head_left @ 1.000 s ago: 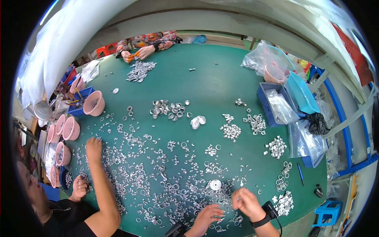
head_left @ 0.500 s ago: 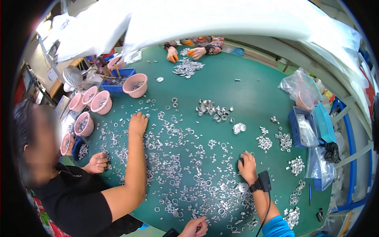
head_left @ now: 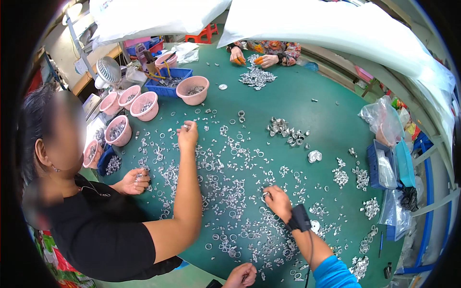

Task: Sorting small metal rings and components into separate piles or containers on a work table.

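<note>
Many small silver metal parts and rings (head_left: 233, 194) lie scattered over the green table (head_left: 230, 129). My right hand (head_left: 278, 202), with a black band and a cabled device at the wrist, reaches over them; its thumb and fingers pinch together around a small metal part, whose shape is hard to make out. Close to the table's near edge is my left hand (head_left: 241, 275), its fingers curled in. What they hold, if anything, is hidden. A round metal disc (head_left: 315, 226) lies beside my right wrist.
A co-worker in a black shirt (head_left: 101, 230) sits at the left, arm stretched across the table. Pink baskets (head_left: 193, 91) and a blue tray (head_left: 168, 82) hold parts. Another person's orange-tipped hands (head_left: 266, 60) work at the far edge. Sorted piles (head_left: 340, 177) and bins (head_left: 382, 165) lie right.
My right hand has moved left over the parts. The whole view has swung left, so the scene sits further right. The co-worker's hand at the left has lifted and turned.
</note>
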Tool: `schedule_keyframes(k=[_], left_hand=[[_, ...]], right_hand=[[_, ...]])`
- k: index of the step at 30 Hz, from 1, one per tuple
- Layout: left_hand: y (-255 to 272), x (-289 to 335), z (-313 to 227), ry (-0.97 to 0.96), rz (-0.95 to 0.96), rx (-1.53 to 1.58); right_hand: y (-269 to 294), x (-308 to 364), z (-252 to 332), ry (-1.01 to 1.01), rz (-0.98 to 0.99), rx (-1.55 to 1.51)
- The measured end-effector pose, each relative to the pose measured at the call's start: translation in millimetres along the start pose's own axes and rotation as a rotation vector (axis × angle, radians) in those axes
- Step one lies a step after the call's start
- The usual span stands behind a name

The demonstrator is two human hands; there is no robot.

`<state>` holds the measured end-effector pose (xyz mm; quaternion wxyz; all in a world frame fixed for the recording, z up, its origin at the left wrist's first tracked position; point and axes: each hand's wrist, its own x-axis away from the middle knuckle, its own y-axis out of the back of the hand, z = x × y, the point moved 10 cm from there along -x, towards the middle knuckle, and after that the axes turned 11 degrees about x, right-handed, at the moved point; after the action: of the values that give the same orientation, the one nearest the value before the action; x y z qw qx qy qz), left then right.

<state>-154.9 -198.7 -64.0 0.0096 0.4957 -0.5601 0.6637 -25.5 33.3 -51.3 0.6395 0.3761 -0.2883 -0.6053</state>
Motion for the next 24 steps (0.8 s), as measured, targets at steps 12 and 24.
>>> schedule_keyframes(k=[12,24], left_hand=[[22,10,-5,-0.125,-0.006,-0.054],[-29,12,-29,-0.471,-0.016,-0.627]], right_hand=[[15,62,27,0.057,-0.142,0.169],[-30,186,44,-0.749,0.329,-1.347]])
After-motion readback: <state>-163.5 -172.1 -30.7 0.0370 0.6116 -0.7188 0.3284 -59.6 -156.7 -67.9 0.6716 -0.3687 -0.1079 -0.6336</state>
